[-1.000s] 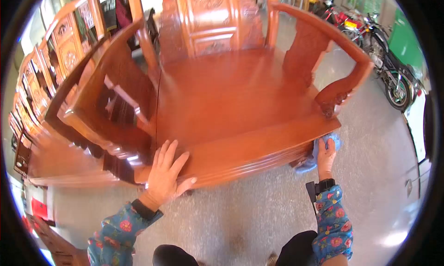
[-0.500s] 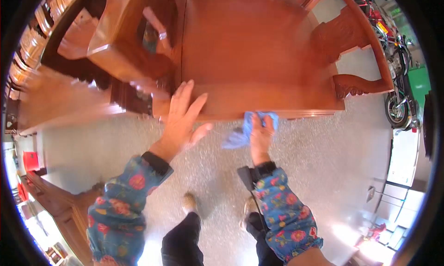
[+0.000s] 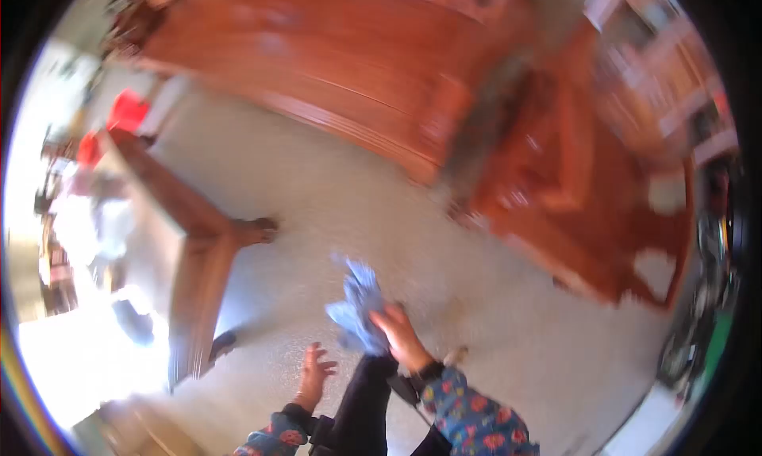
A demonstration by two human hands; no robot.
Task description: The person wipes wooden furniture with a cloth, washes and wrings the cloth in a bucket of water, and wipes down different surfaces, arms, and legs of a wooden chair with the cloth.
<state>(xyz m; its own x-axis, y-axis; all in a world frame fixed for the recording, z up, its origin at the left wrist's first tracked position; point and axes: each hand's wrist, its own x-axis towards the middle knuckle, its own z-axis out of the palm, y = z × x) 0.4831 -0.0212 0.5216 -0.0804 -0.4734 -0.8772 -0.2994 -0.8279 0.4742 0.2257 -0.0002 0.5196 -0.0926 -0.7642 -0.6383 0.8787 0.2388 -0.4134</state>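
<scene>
A crumpled blue cloth [image 3: 359,307] hangs from my right hand [image 3: 401,337], its fingers closed round one side of it. The cloth is held above the floor, in front of my dark trouser leg. Lower and to the left is my left hand [image 3: 316,374], holding nothing, with its fingers apart and slightly bent. Neither hand touches any furniture. Both sleeves are blue with a floral print, with dark bands at the wrists.
A long reddish wooden bench [image 3: 317,67] spans the back. To the right stands a wooden armchair [image 3: 556,218]. At left is a low wooden table [image 3: 202,281] with a glaring top and feet jutting onto the grey floor [image 3: 333,186]. Red objects [image 3: 127,111] show beyond it.
My view has swung left, away from the wooden seat. Both hands have come off the seat's front edge and drawn back towards my body. The cloth stays in my right hand.
</scene>
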